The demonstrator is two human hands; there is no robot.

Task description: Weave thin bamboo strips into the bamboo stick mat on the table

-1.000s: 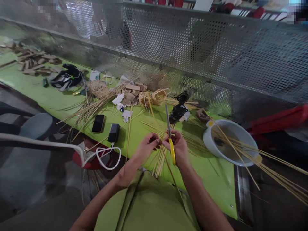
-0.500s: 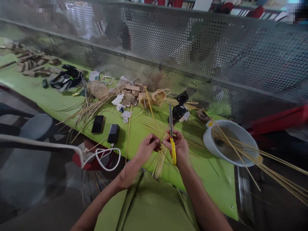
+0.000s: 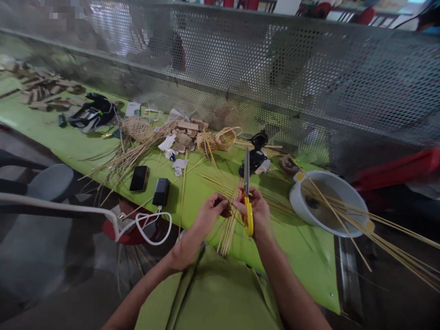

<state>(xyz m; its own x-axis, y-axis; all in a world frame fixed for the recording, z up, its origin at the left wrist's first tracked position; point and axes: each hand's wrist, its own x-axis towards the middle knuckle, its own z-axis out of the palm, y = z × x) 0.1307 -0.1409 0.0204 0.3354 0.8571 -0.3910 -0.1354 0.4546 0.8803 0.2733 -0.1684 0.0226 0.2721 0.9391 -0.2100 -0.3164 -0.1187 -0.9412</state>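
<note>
- Holding yellow-handled scissors (image 3: 246,176) in the right hand (image 3: 257,213), blades toward the tabletop's (image 3: 295,270) far edge; a loosened grip could let them drop onto the work.
- The left hand (image 3: 213,211) curls its fingers inward nearby; whether they pinch a strip, I cannot tell.
- Crossed bamboo strips (image 3: 227,233) lie between and below both hands at the near edge; a dragging forearm could push their ends out of order, or a stray blade nick one.
- White cable (image 3: 151,244) loops past the near edge; snagging it could pull down the power bank (image 3: 161,191).
- Strips jutting from the basin (image 3: 297,204) beyond the right edge could catch an elbow and tip it.
- Counted, near to far: two hands, one pair of scissors, one cable, one power bank, one smartphone (image 3: 139,178), one basin, three woven baskets (image 3: 226,139) toward the far edge; the strips overlap too much to count.
</note>
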